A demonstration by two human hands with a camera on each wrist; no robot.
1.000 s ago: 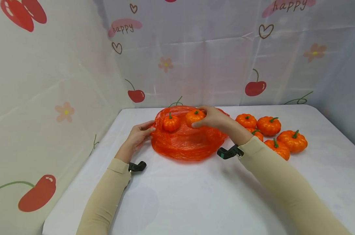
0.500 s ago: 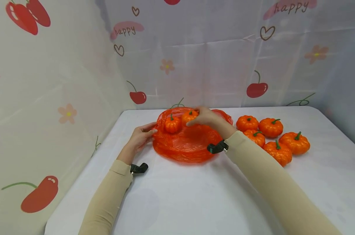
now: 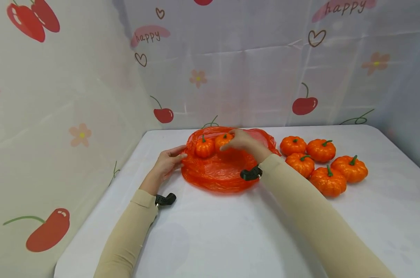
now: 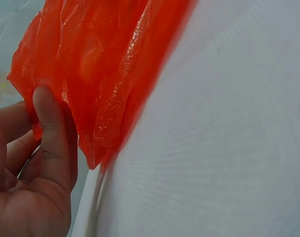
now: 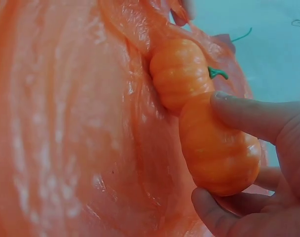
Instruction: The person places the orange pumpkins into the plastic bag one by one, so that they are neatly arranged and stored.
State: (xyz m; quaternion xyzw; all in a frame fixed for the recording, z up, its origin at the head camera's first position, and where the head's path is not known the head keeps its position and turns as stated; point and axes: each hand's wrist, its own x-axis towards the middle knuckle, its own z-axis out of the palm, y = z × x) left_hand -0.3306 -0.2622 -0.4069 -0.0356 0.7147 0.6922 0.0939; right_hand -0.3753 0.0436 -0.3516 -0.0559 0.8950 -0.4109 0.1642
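Observation:
An orange-red plastic bag (image 3: 218,175) lies on the table, its mouth spread toward the back. My left hand (image 3: 166,164) pinches the bag's left edge between thumb and fingers; the left wrist view shows the thumb (image 4: 49,111) over the thin film. Inside the bag mouth, my right hand (image 3: 243,142) holds a small orange pumpkin (image 5: 216,148) with a green stem, thumb on one side and fingers on the other. A second small pumpkin (image 3: 204,147) sits in the bag just left of it, and the two overlap in the right wrist view.
To the right of the bag several orange pumpkins stand grouped on the white table (image 3: 210,231), among them a front pumpkin (image 3: 328,182) and a back pumpkin (image 3: 293,146). A cherry-print curtain (image 3: 244,88) closes off the back and left side.
My right hand has carried its pumpkin left and set it close beside the other one in the bag. The left hand keeps its pinch on the bag's edge.

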